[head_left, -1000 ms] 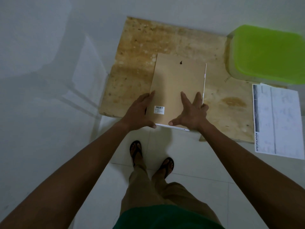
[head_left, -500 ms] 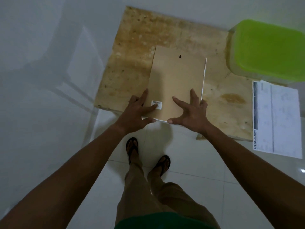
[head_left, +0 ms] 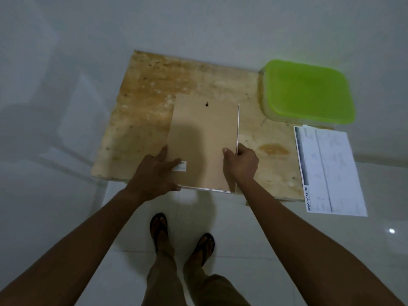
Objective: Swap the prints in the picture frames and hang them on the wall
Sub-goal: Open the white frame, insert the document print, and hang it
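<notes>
Right hand [head_left: 241, 164] had shifted to pinch the right edge of the frame [head_left: 203, 138], left hand [head_left: 154, 173] pressing with spread fingers [head_left: 162, 154]; opening the back probably needed prying next

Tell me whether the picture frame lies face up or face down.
Face down: the picture frame shows its brown backing board and barcode sticker upward.
</notes>
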A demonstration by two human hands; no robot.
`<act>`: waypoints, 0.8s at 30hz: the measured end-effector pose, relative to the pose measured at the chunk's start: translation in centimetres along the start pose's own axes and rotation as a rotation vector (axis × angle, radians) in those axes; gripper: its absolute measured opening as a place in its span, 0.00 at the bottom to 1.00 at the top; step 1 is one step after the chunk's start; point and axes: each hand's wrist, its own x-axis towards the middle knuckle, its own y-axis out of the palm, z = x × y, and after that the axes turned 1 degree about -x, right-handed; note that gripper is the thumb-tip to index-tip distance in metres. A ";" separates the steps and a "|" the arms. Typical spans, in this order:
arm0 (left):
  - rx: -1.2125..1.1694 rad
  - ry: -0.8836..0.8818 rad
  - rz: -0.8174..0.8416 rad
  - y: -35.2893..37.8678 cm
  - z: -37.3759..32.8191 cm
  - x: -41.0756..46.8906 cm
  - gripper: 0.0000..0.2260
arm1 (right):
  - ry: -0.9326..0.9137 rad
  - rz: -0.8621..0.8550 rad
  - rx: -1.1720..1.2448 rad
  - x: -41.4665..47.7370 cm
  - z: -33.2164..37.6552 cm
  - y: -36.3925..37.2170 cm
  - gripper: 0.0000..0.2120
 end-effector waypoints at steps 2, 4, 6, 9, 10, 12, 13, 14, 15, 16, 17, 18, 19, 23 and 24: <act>0.023 -0.008 -0.002 -0.4 -0.3 0.0 0.45 | 0.052 0.015 0.000 0.6 0.1 -0.4 0.11; 0.028 -0.024 0.006 -0.7 -0.6 0.0 0.45 | 0.064 0.035 0.005 1.1 0.1 -0.6 0.11; 0.034 -0.027 0.030 -0.9 -0.9 0.0 0.46 | 0.078 0.049 -0.001 1.5 0.1 -0.8 0.13; 0.041 -0.044 0.062 -1.5 -1.3 0.0 0.42 | 0.101 0.080 -0.001 1.9 0.5 -1.5 0.13; 0.042 -0.037 0.063 -1.8 -1.5 0.0 0.41 | 0.108 0.086 -0.006 2.4 0.7 -1.7 0.14; 0.060 -0.006 0.063 -2.3 -1.8 0.0 0.39 | 0.106 0.061 -0.013 3.5 1.3 -1.9 0.17; 0.067 0.006 0.067 -2.5 -1.9 0.1 0.39 | 0.100 0.044 -0.011 4.3 1.8 -2.0 0.19; 0.069 0.013 0.075 -2.8 -2.1 0.3 0.38 | 0.094 0.033 -0.005 5.0 2.2 -1.9 0.21; 0.057 0.007 0.088 -3.1 -2.2 0.6 0.37 | 0.088 0.028 0.003 5.6 2.7 -1.8 0.21; 0.031 0.004 0.091 -3.6 -2.4 1.0 0.36 | 0.085 0.025 0.010 6.0 3.2 -1.7 0.20; -0.007 -0.002 0.080 -4.0 -2.5 1.6 0.35 | 0.088 0.024 0.016 6.3 3.5 -1.5 0.19; -0.040 -0.009 0.063 -4.3 -2.5 2.3 0.36 | 0.094 0.025 0.028 6.5 3.6 -1.4 0.18; -0.058 -0.028 0.051 -4.6 -2.7 3.0 0.38 | 0.100 0.027 0.039 6.7 3.7 -1.2 0.17; 0.027 -0.103 0.126 -4.9 -3.1 5.8 0.57 | 0.148 0.008 0.090 7.1 3.5 -0.8 0.17; 0.071 -0.095 0.151 -4.9 -3.1 6.2 0.60 | 0.164 0.007 0.100 7.3 3.4 -0.7 0.17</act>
